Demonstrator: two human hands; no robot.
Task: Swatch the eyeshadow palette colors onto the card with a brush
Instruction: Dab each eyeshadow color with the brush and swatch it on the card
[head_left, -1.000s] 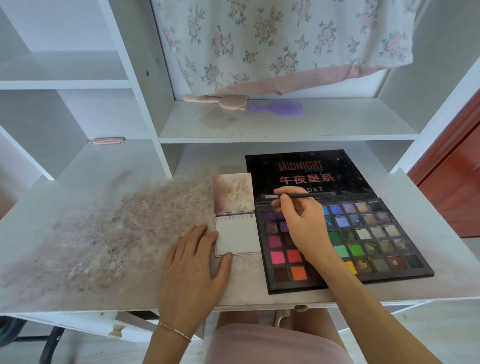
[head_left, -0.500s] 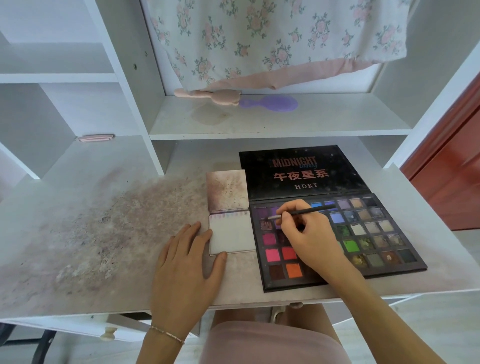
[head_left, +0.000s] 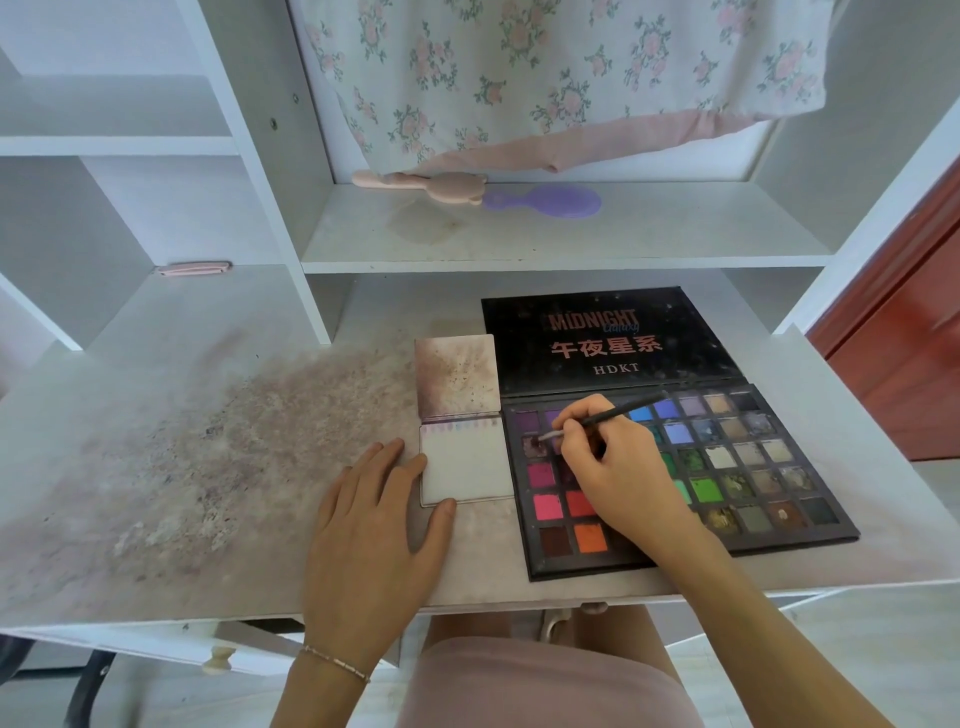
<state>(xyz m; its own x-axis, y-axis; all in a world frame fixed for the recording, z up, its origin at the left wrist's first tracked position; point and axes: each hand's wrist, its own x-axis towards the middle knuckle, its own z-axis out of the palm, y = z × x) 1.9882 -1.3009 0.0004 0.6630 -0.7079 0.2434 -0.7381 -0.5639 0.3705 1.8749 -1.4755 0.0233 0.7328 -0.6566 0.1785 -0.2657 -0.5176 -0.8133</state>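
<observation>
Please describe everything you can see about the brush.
The brush is thin, with a dark handle and a small pale tip. The right hand pinches it near the tip, like a pen. It lies slanted, handle up to the right, and its tip reaches a dark pan at the left edge of the eyeshadow palette.

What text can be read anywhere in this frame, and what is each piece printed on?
"MIDNIGHT": pinkish capitals, top line on the open eyeshadow palette lid.
Blue script word just beneath it: too blurred to read for sure.
"午夜星系": large pink characters, middle of the lid.
"HDKT": small white capitals below them.
The swatch card, the brush and the shelves show no readable text.
</observation>
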